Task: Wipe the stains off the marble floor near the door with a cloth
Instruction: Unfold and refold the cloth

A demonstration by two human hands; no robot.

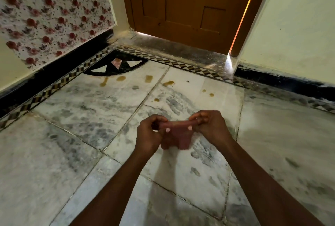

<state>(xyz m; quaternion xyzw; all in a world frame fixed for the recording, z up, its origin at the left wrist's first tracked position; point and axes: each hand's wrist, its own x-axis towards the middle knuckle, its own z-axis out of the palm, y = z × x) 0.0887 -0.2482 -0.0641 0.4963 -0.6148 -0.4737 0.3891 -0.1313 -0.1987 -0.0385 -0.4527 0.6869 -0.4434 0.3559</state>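
A small pinkish-red cloth [178,137] hangs stretched between both my hands above the marble floor [87,109]. My left hand [149,131] pinches its left top corner, and my right hand [208,124] pinches the right top corner. Several yellowish-brown stains lie on the floor beyond my hands, toward the door: one [104,82] at the left, one [121,78] beside it, one [148,79] in the middle, one [169,83] to the right, and small spots [211,94] farther right. The brown wooden door [186,2] stands at the back.
A floral-papered wall [52,13] with a black skirting [45,79] runs along the left. A pale wall [293,24] with black skirting closes the right. A checkered inlay border [174,62] and a dusty threshold [177,46] lie before the door.
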